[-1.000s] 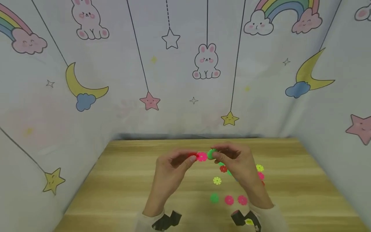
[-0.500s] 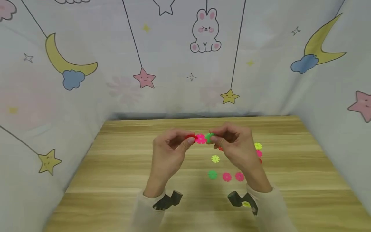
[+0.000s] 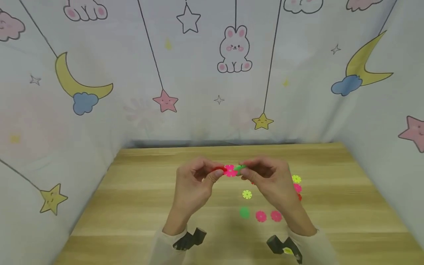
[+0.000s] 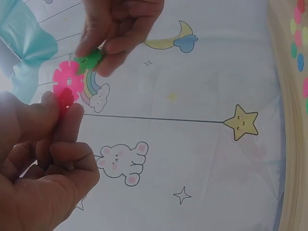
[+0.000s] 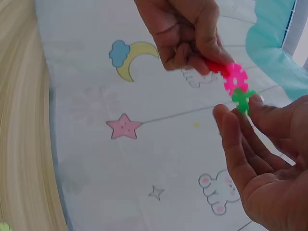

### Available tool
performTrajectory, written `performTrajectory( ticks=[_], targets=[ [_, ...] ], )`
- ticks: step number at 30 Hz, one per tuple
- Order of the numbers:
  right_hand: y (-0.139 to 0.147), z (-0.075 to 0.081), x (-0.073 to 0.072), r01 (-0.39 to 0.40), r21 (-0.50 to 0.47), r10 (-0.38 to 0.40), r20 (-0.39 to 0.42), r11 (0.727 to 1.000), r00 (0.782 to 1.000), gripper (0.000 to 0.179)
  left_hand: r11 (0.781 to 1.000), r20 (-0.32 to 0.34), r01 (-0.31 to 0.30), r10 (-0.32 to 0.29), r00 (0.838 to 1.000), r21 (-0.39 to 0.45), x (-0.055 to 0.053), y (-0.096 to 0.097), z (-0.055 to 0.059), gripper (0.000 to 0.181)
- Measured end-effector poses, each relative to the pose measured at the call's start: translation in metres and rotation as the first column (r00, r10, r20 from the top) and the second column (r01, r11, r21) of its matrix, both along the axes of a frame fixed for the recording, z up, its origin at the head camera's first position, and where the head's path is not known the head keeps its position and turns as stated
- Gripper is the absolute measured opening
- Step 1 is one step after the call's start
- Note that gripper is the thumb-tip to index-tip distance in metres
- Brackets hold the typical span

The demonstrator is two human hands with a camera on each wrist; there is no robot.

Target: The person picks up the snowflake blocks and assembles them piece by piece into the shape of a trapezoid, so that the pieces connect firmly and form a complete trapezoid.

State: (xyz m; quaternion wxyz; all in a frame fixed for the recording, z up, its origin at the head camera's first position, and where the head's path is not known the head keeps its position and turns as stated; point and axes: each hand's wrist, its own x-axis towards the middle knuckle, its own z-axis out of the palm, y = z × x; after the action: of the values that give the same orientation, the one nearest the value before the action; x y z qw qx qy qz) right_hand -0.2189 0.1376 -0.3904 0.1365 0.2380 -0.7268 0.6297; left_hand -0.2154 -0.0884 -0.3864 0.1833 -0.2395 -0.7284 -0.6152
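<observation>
Above the table, my left hand (image 3: 193,182) pinches a red notched disc (image 3: 220,169) between thumb and forefinger. A pink snowflake-shaped disc (image 3: 230,170) sits between the hands, joined to the red one at its left side. My right hand (image 3: 269,180) pinches a green notched disc (image 3: 239,168) whose edge meets the pink disc's right side. In the right wrist view the green disc (image 5: 243,99) overlaps the lower edge of the pink disc (image 5: 236,78). Fingers cover part of both the red and green discs.
On the wooden table (image 3: 139,206) lie loose discs: a yellow one (image 3: 247,194), a green one (image 3: 244,212) and two pink ones (image 3: 261,216). Several more lie partly behind my right hand, among them another yellow disc (image 3: 296,179). A printed curtain (image 3: 198,129) stands behind the table.
The green disc has turned from nearly face-on to more edge-on and moved in against the pink disc. Both hands stay close together; the head view tilted down, then slightly back up.
</observation>
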Motion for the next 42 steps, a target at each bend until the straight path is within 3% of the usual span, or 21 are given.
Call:
performTrajectory(
  ticks=[5, 7, 9, 13, 14, 17, 20, 25, 29, 32, 34, 38, 42],
  targets=[
    [0.025, -0.032, -0.018, -0.018, 0.147, 0.005, 0.087, 0.989, 0.996, 0.033, 0.999, 0.027, 0.034, -0.035, 0.999, 0.016, 0.006, -0.007, -0.004, 0.014],
    [0.034, -0.053, -0.031, -0.057, 0.252, 0.020, 0.148, 0.966, 0.989, 0.035, 0.997, 0.044, 0.063, -0.065, 0.997, 0.039, 0.008, -0.010, -0.005, 0.015],
    [0.039, -0.074, -0.041, -0.124, 0.382, 0.048, 0.202, 0.916, 0.978, 0.036, 0.994, 0.056, 0.096, -0.099, 0.993, 0.061, 0.010, -0.011, -0.007, 0.016],
    [0.042, -0.108, -0.052, -0.258, 0.600, 0.110, 0.272, 0.757, 0.956, 0.040, 0.986, 0.075, 0.142, -0.149, 0.986, 0.089, 0.013, -0.012, -0.009, 0.015],
    [0.041, -0.113, -0.053, -0.281, 0.620, 0.123, 0.285, 0.733, 0.951, 0.041, 0.985, 0.072, 0.147, -0.154, 0.985, 0.088, 0.013, -0.011, -0.009, 0.015],
    [0.037, -0.123, -0.055, -0.292, 0.661, 0.123, 0.291, 0.692, 0.949, 0.047, 0.987, 0.060, 0.147, -0.151, 0.987, 0.072, 0.011, -0.011, -0.009, 0.015],
    [0.033, -0.129, -0.056, -0.273, 0.676, 0.113, 0.271, 0.684, 0.956, 0.045, 0.990, 0.034, 0.131, -0.132, 0.991, 0.045, 0.008, -0.011, -0.010, 0.017],
    [0.036, -0.126, -0.059, -0.261, 0.639, 0.097, 0.281, 0.723, 0.955, 0.029, 0.995, 0.027, 0.099, -0.099, 0.995, 0.008, 0.003, -0.012, -0.009, 0.016],
    [0.048, -0.105, -0.059, -0.209, 0.518, 0.079, 0.263, 0.829, 0.962, 0.017, 0.996, 0.008, 0.089, -0.089, 0.996, 0.002, -0.002, -0.013, -0.009, 0.014],
    [0.052, -0.077, -0.051, -0.126, 0.375, 0.031, 0.250, 0.918, 0.968, 0.021, 0.996, -0.014, 0.088, -0.087, 0.996, 0.015, -0.005, -0.014, -0.010, 0.015],
    [0.051, -0.056, -0.041, -0.059, 0.292, -0.007, 0.220, 0.955, 0.976, 0.023, 0.996, -0.034, 0.089, -0.088, 0.995, 0.023, -0.005, -0.015, -0.009, 0.016],
    [0.045, -0.023, -0.021, 0.011, 0.155, -0.039, 0.180, 0.988, 0.983, 0.021, 0.995, -0.079, 0.101, -0.099, 0.992, 0.025, -0.006, -0.014, -0.008, 0.015],
    [0.038, -0.006, -0.010, -0.045, 0.019, 0.041, 0.193, 0.999, 0.980, 0.019, 0.992, -0.136, 0.125, -0.121, 0.983, 0.022, -0.008, -0.013, -0.007, 0.011]
  ],
)
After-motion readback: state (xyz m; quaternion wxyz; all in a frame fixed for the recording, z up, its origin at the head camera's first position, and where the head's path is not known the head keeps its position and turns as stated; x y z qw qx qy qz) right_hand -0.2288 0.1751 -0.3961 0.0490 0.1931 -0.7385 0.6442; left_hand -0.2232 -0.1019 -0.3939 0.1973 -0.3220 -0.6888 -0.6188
